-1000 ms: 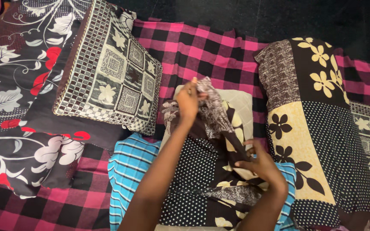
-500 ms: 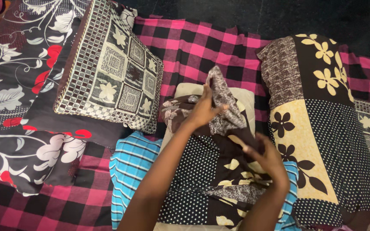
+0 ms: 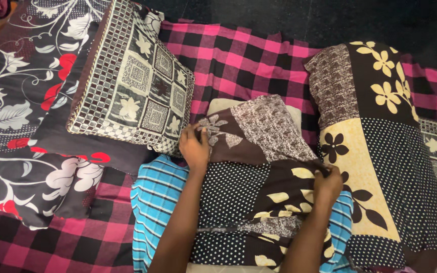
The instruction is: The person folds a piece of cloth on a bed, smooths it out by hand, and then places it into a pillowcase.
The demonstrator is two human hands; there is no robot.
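Both hands pinch the patchwork pillow cover (image 3: 259, 167): left hand (image 3: 194, 147) fingers grip its left edge, right hand (image 3: 327, 184) fingers its right edge, stretched crosswise over the cream pillow (image 3: 218, 106).

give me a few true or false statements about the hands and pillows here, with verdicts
1. The left hand grips the left edge of the patchwork pillow cover. True.
2. The right hand is lifted clear of the cover. False: it grips the cover's right edge.
3. A cream pillow shows beyond the cover's far end. True.
4. The sheet underneath is plain white. False: it is pink and black checked.
5. The covered pillow on the right has flower patches. True.
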